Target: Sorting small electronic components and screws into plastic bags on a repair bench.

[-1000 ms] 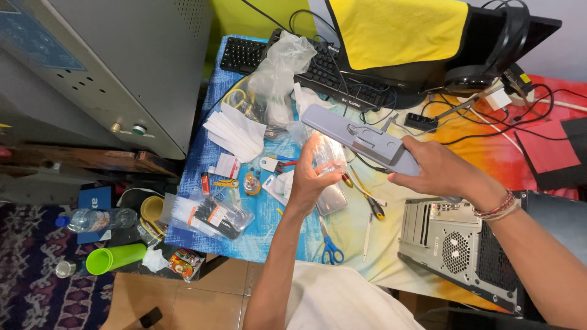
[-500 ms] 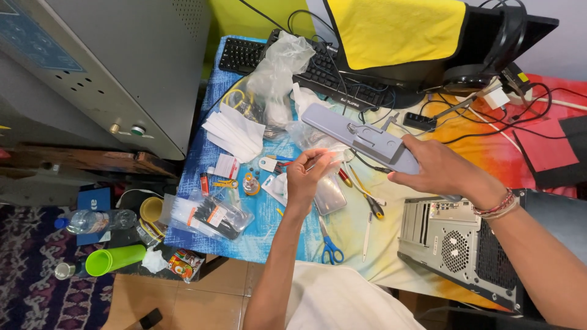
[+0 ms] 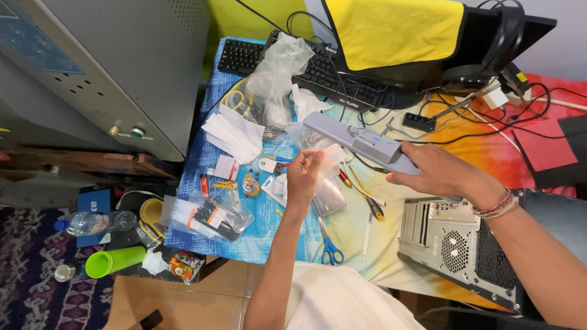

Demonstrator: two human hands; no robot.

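1. Nearest the camera, a white cloth (image 3: 342, 299) is seen on the lap; beyond it blue-handled scissors (image 3: 330, 247) lie on the table (image 3: 269, 238), which is covered in blue and yellow sheets.
2. The left hand (image 3: 304, 174) is raised above the clutter, its fingers pinched narrowly on a small clear plastic piece (image 3: 330, 156); what the piece is cannot be told.
3. The right hand (image 3: 437, 174) is wrapped around the near end of a long grey panel (image 3: 361, 142), held slanted above the table; an open computer case (image 3: 455, 241) stands just below that wrist.
4. To the left, a bag of cable ties (image 3: 211, 217) and white papers (image 3: 233, 133) are spread; farther off, a black keyboard (image 3: 306, 67) and a yellow cloth (image 3: 391, 30) over a monitor are seen.
5. A large grey cabinet (image 3: 104, 67) fills the left side; a green cup (image 3: 113, 261) lies on the patterned floor.
6. Compared with half a second ago, the left hand has been lifted slightly toward the panel; the panel has stayed in place.
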